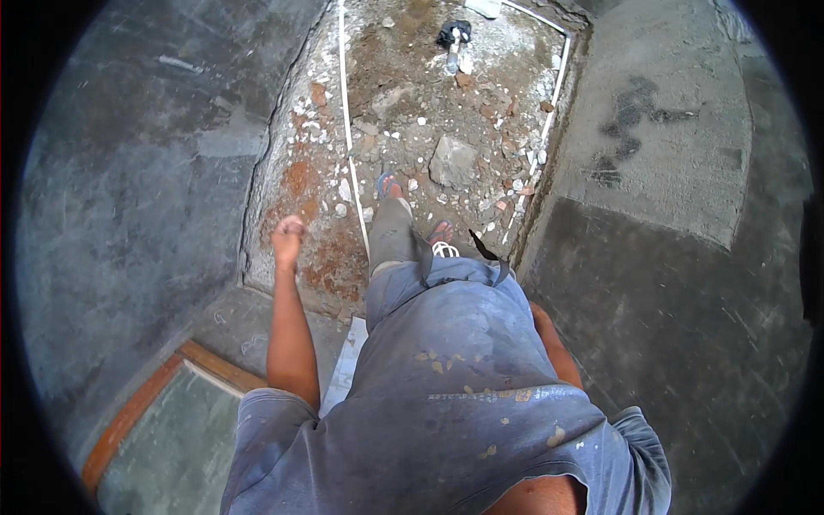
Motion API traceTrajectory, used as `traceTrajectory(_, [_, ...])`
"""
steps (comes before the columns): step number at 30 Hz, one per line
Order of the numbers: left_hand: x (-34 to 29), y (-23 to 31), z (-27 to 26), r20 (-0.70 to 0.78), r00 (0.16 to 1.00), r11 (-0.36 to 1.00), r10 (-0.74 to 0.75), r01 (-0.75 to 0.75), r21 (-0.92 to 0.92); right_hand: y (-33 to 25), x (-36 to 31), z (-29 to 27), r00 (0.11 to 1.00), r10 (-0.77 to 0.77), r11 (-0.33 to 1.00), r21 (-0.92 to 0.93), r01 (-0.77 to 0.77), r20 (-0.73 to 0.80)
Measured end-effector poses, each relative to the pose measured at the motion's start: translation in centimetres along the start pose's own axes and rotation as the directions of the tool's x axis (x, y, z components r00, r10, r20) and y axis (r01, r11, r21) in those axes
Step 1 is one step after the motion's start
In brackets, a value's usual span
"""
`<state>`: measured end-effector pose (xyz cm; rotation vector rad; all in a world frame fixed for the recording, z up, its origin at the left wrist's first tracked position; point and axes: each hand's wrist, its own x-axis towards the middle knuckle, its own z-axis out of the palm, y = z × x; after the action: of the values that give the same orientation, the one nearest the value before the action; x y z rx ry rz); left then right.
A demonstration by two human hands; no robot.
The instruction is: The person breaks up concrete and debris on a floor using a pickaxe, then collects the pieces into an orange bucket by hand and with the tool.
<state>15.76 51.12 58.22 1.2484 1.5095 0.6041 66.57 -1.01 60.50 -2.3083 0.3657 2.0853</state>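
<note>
My left hand is raised out to the left, its fingers curled in, and I see nothing in it. Below it lies a strip of dug-up ground strewn with rubble. Closest to that hand runs a long, thin white strip, apart from it. My right arm hangs by my side, and its hand is hidden behind my body. Past my sandalled feet sits a large grey chunk of rubble.
Smooth dark concrete borders the pit at left. On the right are rough grey cement and darker floor. A black plastic bag and a clear bottle lie at the far end. A wooden frame is at lower left.
</note>
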Motion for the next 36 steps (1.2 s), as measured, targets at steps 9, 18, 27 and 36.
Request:
traceTrajectory(9, [-13.5,-15.3,-5.2,0.035,0.979,0.946,0.202,-0.204,0.253,-3.8,-2.7,-1.6,0.994,-0.065,0.995,-0.076,0.072,0.090])
traceTrajectory(18, [-20.1,-24.8,4.8,0.538,0.804,0.674,0.253,-0.545,0.498,-2.5,-3.3,-2.5,0.978,-0.117,0.991,0.039,0.125,-0.170])
traceTrajectory(27, [-11.4,-12.6,-1.8,-0.060,0.964,0.966,-0.258,0.256,-0.049,-7.7,-5.9,-6.1,0.983,0.032,0.999,-0.006,-0.034,-0.180])
traceTrajectory(36, [-19.3,-19.8,-3.3,-0.259,0.962,0.947,0.083,0.005,0.322,-7.3,5.9,-13.5,0.975,-0.221,0.975,0.003,0.221,0.036])
